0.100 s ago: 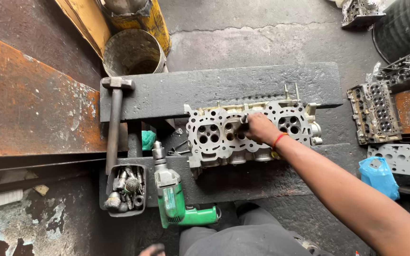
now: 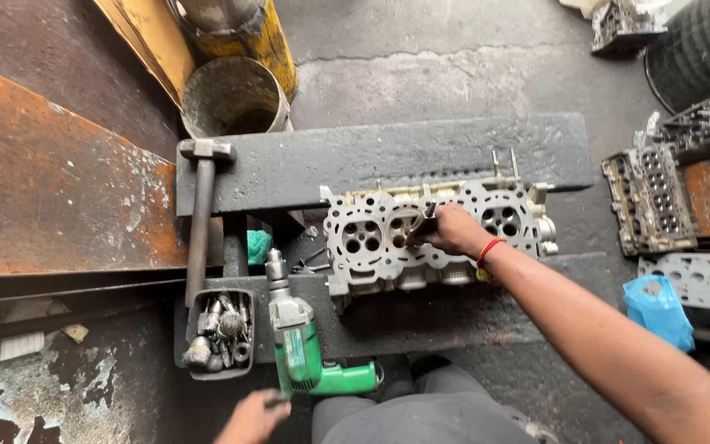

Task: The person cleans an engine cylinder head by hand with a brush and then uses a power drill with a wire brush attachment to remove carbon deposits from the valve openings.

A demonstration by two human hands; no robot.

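Bare forearms — a red-and-yellow wristband (image 2: 488, 249) on the right; grey trousers (image 2: 429, 415).

We see a cylinder head (image 2: 433, 238) of dull cast metal, grey and pitted, resting on rough, matt black slabs (image 2: 371, 160). The drill (image 2: 306, 349) has a glossy green plastic body and a bare metal chuck. The hammer (image 2: 201, 214) looks like worn steel. The sheet (image 2: 51, 177) at left is rusted metal, flaky and orange. The bag (image 2: 657, 311) is thin, shiny blue plastic.
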